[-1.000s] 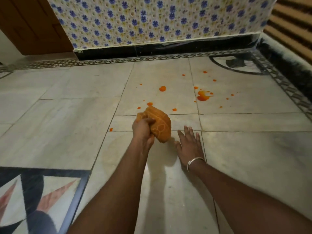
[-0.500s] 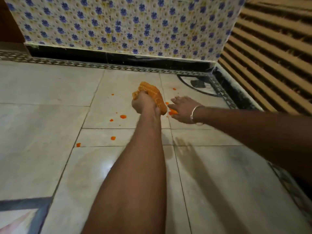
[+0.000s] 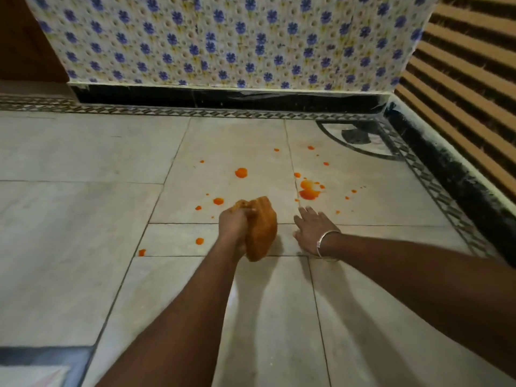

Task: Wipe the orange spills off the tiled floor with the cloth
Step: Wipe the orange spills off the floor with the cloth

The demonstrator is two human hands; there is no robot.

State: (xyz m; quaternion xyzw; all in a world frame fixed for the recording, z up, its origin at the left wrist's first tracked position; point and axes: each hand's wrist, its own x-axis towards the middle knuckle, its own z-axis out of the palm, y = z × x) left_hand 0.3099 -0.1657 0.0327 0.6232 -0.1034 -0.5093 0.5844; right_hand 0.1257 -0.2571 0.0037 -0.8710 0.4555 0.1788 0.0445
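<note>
My left hand [image 3: 234, 227] grips a bunched orange cloth [image 3: 261, 229] held just above the pale tiled floor [image 3: 83, 219]. Orange spills dot the tiles ahead: the biggest blotch [image 3: 308, 189] lies to the right of the cloth, a round drop [image 3: 241, 172] sits farther back, and small drops [image 3: 218, 201] lie just left of the cloth. Two more drops [image 3: 199, 241] lie nearer, to the left. My right hand [image 3: 314, 229], with a silver bangle on the wrist, rests flat on the floor beside the cloth, fingers spread.
A wall with blue-flower tiles [image 3: 223, 40] and a black skirting [image 3: 223, 97] closes the far side. A striped brown surface [image 3: 460, 79] with a black base runs along the right. A dark patterned floor inlay [image 3: 42, 361] lies at the near left.
Both hands drew back from the big blotch toward me; my right hand came down flat on the floor. The view swung left, back to its earlier framing.
</note>
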